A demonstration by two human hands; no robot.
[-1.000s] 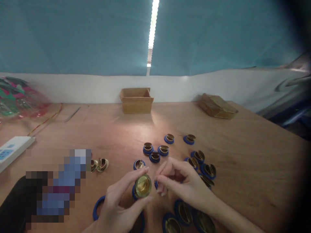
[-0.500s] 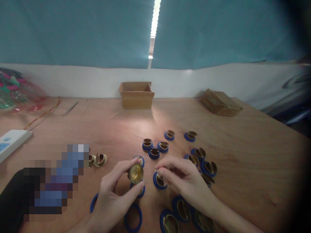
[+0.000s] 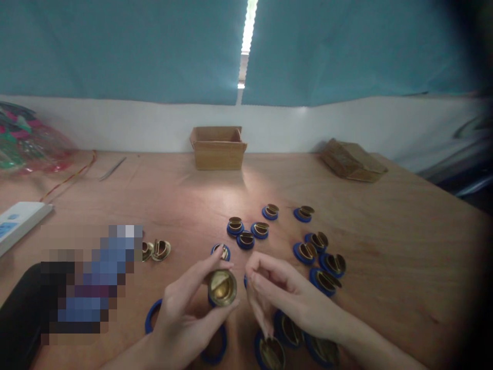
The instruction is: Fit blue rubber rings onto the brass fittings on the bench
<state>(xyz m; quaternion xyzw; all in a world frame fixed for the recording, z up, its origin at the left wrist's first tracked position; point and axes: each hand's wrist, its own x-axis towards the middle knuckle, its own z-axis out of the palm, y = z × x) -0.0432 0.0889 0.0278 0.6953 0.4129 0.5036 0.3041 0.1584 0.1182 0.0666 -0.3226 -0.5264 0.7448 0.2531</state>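
My left hand [image 3: 185,313] pinches a round brass fitting [image 3: 222,289] between thumb and fingers, its hollow face with a crossbar turned up towards me. Just to the right, my right hand [image 3: 292,293] has thumb and forefinger pressed together; whatever is between them is hidden. Around and beyond the hands stand several brass fittings with tilted flap lids in blue rings, such as a lidded fitting [image 3: 245,239] and another fitting [image 3: 325,281]. Under my left hand lie an empty blue ring [image 3: 154,314] and a second blue ring [image 3: 223,349], both partly covered.
Brass fittings [image 3: 160,250] without blue rings lie at left, beside a pixelated object [image 3: 102,272]. An open cardboard box [image 3: 219,156] and a crumpled carton [image 3: 352,162] stand at the back. A white power strip [image 3: 23,223], thin metal tool [image 3: 113,168] and plastic bags [image 3: 31,144] are left.
My left hand has shifted slightly right and down, and the brass fitting now faces me more squarely. My right hand's fingertips stay pinched, with its lower fingers extended downward.
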